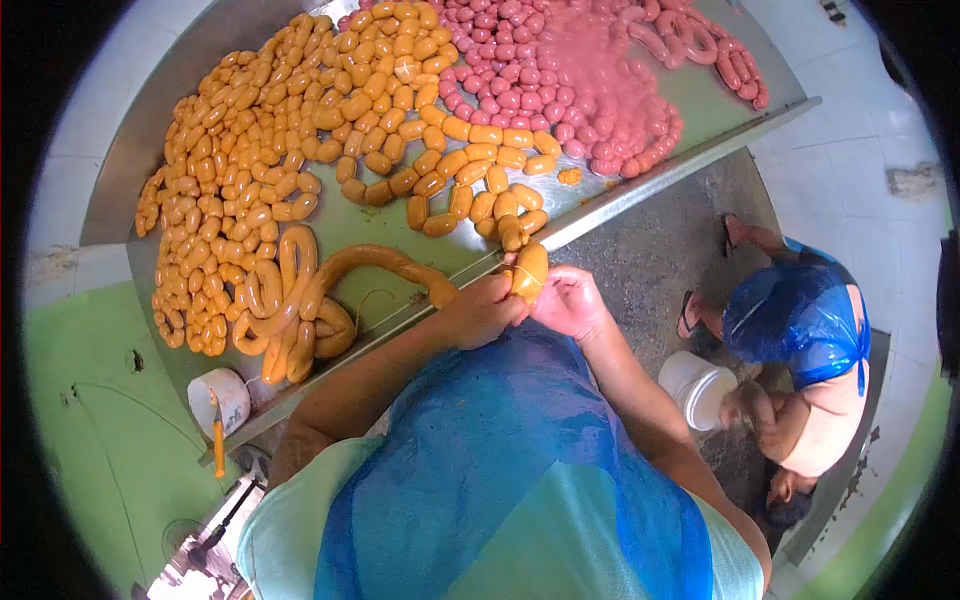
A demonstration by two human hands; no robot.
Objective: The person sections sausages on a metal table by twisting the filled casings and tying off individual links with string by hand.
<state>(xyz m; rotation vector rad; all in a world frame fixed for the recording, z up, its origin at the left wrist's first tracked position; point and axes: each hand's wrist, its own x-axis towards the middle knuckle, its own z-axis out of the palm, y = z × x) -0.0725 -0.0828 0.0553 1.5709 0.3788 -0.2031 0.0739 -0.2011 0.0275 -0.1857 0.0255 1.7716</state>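
Observation:
Just over the table's front edge, my left hand (480,312) is closed around an orange sausage (531,272) at the end of a linked chain. A thin pale string (522,268) crosses this sausage. To its right, my right hand (572,303) has its palm partly turned up and its fingers pinched at the string; the fingertips are partly hidden. Linked orange sausages (480,153) run from the held one back to a large heap. An unlinked length of orange sausage (375,258) lies left of my hands and passes behind my left forearm.
Pink sausages (520,80) are heaped at the back of the metal table (690,140), which has a raised rim. A white container (220,400) with an orange-handled knife (218,440) stands at the left corner. At right, another person in a blue apron (800,320) bends by a white bucket (695,390).

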